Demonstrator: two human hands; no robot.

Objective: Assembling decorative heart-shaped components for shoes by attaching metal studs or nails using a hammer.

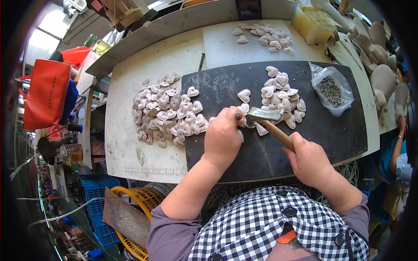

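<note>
My left hand (223,134) is closed around a short metal rod (238,115), whose round end shows above the fingers. In my right hand (308,160) is a hammer (281,135), gripped by its wooden handle. The metal hammer head lies just right of the rod's top; I cannot tell whether they touch. Both hands are over a black mat (257,161). Pale heart-shaped padded pieces (283,93) lie beyond the hammer, and a larger heap of hearts (159,108) lies left of my left hand. What is under the rod is hidden.
On the mat's right, a clear plastic bag (333,91) holds small metal bits. More hearts (270,37) lie on a white board (222,48) at the back. A thin dark rod (201,61) lies beside it. A yellowish block (313,24) stands back right; a raised edge (174,29) borders the table.
</note>
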